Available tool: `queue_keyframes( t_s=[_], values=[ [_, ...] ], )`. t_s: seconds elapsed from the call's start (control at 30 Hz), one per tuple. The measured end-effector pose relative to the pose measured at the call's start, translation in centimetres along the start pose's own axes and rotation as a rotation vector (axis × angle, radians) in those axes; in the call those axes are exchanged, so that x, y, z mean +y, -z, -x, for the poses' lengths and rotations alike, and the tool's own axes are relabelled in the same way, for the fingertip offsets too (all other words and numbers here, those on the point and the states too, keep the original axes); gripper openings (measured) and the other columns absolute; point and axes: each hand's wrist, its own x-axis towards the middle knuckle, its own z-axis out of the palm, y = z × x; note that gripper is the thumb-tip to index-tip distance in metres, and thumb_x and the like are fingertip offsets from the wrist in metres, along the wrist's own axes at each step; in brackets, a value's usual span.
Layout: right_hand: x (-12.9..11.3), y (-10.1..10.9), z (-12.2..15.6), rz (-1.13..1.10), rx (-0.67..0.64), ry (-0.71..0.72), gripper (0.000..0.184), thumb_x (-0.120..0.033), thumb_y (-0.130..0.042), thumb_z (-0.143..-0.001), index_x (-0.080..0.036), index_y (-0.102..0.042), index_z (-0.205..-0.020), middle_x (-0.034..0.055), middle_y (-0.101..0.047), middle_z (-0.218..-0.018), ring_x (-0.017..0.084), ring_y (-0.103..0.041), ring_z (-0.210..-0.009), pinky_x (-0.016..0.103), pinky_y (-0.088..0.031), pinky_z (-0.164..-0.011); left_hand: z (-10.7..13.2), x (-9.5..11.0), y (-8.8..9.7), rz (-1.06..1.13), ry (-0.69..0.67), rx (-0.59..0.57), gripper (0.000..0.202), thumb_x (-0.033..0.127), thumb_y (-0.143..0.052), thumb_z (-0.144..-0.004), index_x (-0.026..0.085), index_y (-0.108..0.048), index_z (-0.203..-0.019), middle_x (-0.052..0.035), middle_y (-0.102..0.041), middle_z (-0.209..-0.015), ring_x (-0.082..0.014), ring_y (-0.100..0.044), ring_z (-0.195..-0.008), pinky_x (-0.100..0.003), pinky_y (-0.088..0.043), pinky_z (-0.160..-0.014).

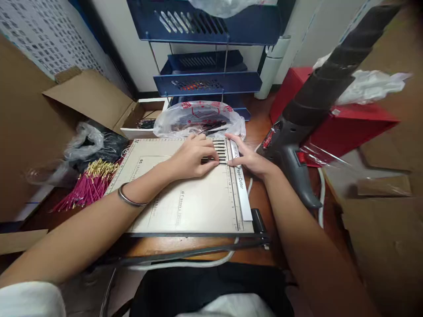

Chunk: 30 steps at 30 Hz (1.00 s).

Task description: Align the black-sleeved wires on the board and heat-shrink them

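A cream paper cutter board (pixel 194 202) lies on the wooden table in front of me. Several thin black strips (pixel 218 152) lie side by side near its far right corner, against the cutter's white ruler bar (pixel 240 185). My left hand (pixel 193 156) rests palm down on the board, its fingers curled and pressing on the strips. My right hand (pixel 249 158) lies over the ruler bar, fingers stretched flat along the strips' right ends. The cutter's black blade arm (pixel 185 255) lies lowered along the near edge.
A clear plastic bag of black strips (pixel 198 116) sits behind the board. A bundle of magenta wires with gold tips (pixel 87 182) lies at left beside a black bag and cardboard boxes. A dark heat gun (pixel 310 114) stands at right, before a red box. Blue shelves stand behind.
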Motion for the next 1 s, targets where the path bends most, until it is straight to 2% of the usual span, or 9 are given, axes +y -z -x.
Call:
queue_keyframes(
  t_s=[0.1, 0.23, 0.4, 0.6, 1.0],
  values=[
    [-0.06, 0.13, 0.0, 0.013, 0.004, 0.012, 0.105, -0.03, -0.08, -0.066, -0.029, -0.036, -0.162, 0.0059, -0.031, -0.177, 0.036, -0.029, -0.164, 0.056, -0.013, -0.14, -0.05, -0.07, -0.08, 0.001, 0.011, -0.005, 0.02, 0.033, -0.067, -0.1, 0.021, -0.08, -0.089, -0.0059, -0.078, -0.094, -0.0254, -0.055, -0.092, -0.043, -0.032, -0.087],
    [0.02, 0.2, -0.05, -0.017, -0.003, 0.019, 0.103, -0.03, -0.082, -0.065, -0.033, -0.041, -0.159, 0.0044, -0.034, -0.176, 0.037, -0.03, -0.164, 0.057, -0.013, -0.14, -0.05, -0.08, -0.03, -0.003, 0.016, -0.005, 0.019, 0.033, -0.068, -0.1, 0.021, -0.08, -0.089, -0.0057, -0.078, -0.093, -0.0253, -0.054, -0.092, -0.042, -0.031, -0.086],
    [0.09, 0.13, -0.09, -0.071, 0.006, -0.002, 0.105, -0.028, -0.083, -0.063, -0.031, -0.041, -0.16, 0.0064, -0.04, -0.172, 0.037, -0.034, -0.162, 0.058, -0.017, -0.139, -0.07, 0.03, -0.03, -0.012, 0.015, 0.0, 0.018, 0.032, -0.068, -0.099, 0.021, -0.079, -0.089, -0.0056, -0.077, -0.091, -0.025, -0.054, -0.09, -0.042, -0.03, -0.085],
    [0.04, 0.09, -0.05, -0.07, 0.003, 0.0, 0.104, -0.029, -0.082, -0.064, -0.032, -0.04, -0.16, 0.0053, -0.039, -0.173, 0.036, -0.033, -0.162, 0.057, -0.016, -0.139, -0.09, 0.03, -0.14, -0.008, 0.018, 0.002, 0.018, 0.031, -0.07, -0.099, 0.021, -0.08, -0.089, -0.0057, -0.077, -0.091, -0.025, -0.053, -0.09, -0.042, -0.03, -0.085],
    [-0.11, -0.01, 0.0, -0.051, 0.005, -0.008, 0.11, -0.03, -0.083, -0.064, -0.028, -0.037, -0.163, 0.0086, -0.04, -0.171, 0.038, -0.035, -0.161, 0.058, -0.019, -0.139, -0.08, 0.12, -0.34, -0.061, -0.011, 0.012, 0.019, 0.031, -0.067, -0.101, 0.021, -0.079, -0.09, -0.0063, -0.077, -0.09, -0.0249, -0.054, -0.09, -0.042, -0.03, -0.084]
  ],
)
